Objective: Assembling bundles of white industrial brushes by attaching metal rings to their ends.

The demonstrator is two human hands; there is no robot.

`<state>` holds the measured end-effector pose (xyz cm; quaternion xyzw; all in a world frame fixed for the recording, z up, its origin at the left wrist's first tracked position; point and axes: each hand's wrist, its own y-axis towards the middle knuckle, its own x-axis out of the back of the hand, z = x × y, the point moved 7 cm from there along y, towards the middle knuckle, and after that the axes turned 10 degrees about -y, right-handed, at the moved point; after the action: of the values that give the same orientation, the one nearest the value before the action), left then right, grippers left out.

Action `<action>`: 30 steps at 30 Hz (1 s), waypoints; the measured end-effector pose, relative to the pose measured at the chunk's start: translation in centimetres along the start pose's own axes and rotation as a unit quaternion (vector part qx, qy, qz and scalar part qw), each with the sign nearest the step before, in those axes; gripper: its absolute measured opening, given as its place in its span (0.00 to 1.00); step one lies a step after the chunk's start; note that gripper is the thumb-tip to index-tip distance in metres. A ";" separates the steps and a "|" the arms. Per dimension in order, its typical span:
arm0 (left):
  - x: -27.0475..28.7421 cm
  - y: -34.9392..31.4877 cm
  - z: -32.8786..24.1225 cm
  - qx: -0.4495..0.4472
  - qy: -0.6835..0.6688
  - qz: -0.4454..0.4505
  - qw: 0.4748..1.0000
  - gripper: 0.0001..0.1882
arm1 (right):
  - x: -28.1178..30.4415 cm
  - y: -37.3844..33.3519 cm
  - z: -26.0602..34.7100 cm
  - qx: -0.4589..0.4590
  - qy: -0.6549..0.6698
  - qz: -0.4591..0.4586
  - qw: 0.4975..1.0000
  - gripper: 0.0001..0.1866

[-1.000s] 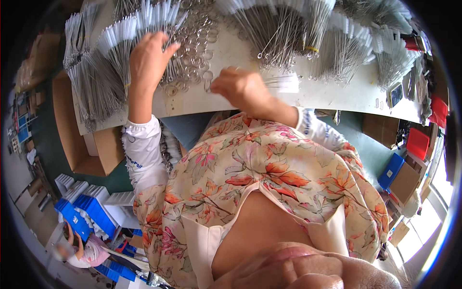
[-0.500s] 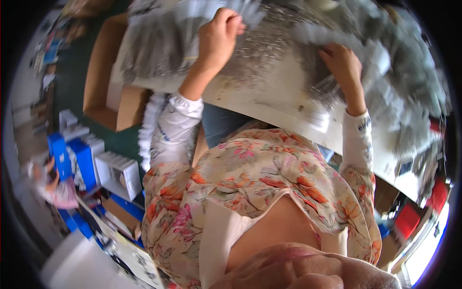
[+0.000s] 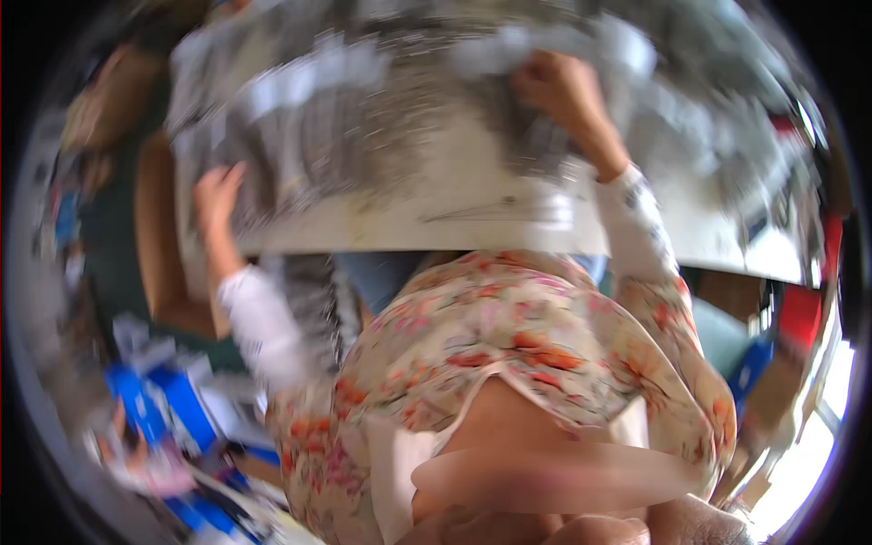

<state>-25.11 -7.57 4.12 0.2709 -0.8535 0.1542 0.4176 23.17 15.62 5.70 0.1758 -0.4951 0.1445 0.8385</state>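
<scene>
My left hand point(image 3: 218, 195) is over the table's left end, beside grey, see-through bundles point(image 3: 295, 118) with pale tops. Its fingers look curled together, and motion blur hides what they may hold. Further right, my right hand point(image 3: 563, 91) is closed at a dark grey bundle point(image 3: 536, 145) with a whitish top. Whatever lies between those fingers is not visible. Many small, thin, shiny pieces point(image 3: 404, 113) are scattered on the pale table point(image 3: 436, 222) between the two hands.
More translucent grey bundles point(image 3: 736, 154) are heaped at the right. An open cardboard box point(image 3: 159, 245) stands off the table's left end. Blue and white boxes point(image 3: 163, 409) and another person point(image 3: 150, 468) are at the lower left. A red object point(image 3: 799, 318) is at far right.
The view has turned and is more blurred. My left hand has swung left and toward me, away from the far bundles. My right hand remains at the dark bundle, its forearm now slanting left.
</scene>
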 end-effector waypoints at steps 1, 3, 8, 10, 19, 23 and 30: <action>-0.1 0.0 0.8 0.018 -0.050 -0.002 0.999 0.17 | 0.0 0.1 0.1 0.027 -0.046 -0.016 0.998 0.11; 2.0 0.2 5.1 0.071 -0.076 -0.024 0.994 0.12 | -2.4 1.6 0.6 0.018 -0.126 0.111 0.986 0.14; 0.9 0.4 4.2 0.118 -0.183 -0.015 0.976 0.08 | 1.3 0.5 2.5 0.083 -0.092 -0.043 0.991 0.11; 0.4 -0.1 2.3 0.146 -0.197 -0.020 0.969 0.07 | 2.7 0.2 1.9 0.087 -0.056 -0.127 0.987 0.09; 3.7 4.4 2.8 -0.011 -0.098 -0.098 0.990 0.10 | 14.1 -8.2 -14.7 -0.133 -0.123 -0.334 0.925 0.11; 5.0 4.3 1.0 -0.052 -0.112 -0.200 0.972 0.11 | 8.4 -9.8 -19.3 -0.240 -0.090 -0.119 0.959 0.16; 1.4 -0.3 -11.0 -0.068 -0.191 -0.179 0.963 0.14 | 8.1 -8.3 -19.6 -0.197 -0.176 -0.028 0.964 0.12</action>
<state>-18.69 -2.92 11.84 0.4146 -0.8637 -0.0357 0.2845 45.68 17.30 2.82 0.0437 -0.6486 -0.0126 0.7598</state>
